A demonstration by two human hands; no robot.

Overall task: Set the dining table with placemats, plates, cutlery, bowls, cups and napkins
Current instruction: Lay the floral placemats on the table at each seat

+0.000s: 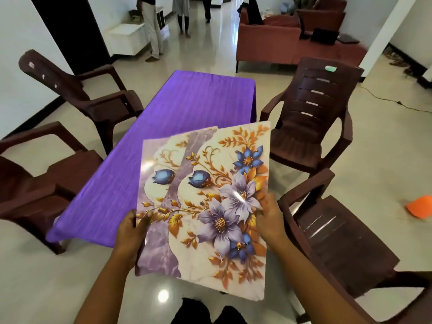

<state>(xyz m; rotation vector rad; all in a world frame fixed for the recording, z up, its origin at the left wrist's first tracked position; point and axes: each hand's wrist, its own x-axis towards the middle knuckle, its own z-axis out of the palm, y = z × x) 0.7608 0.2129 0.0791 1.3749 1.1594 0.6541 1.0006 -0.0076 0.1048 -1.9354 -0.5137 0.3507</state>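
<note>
On your left stand two brown plastic chairs (pixel 58 146) beside the table (pixel 163 141), which wears a purple cloth, and your left hand (pixel 132 232) grips the left edge of the placemats (pixel 205 206), thumb on top. You hold at least two overlapping floral placemats in the air over the table's near end, with no readable writing on them. Your right hand (pixel 268 220) pinches their right edge, and two more chairs (pixel 315 127) stand to your right.

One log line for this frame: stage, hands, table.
stage: placemats not yet laid | left hand: grips placemats | right hand: grips placemats | table: purple cloth
</note>
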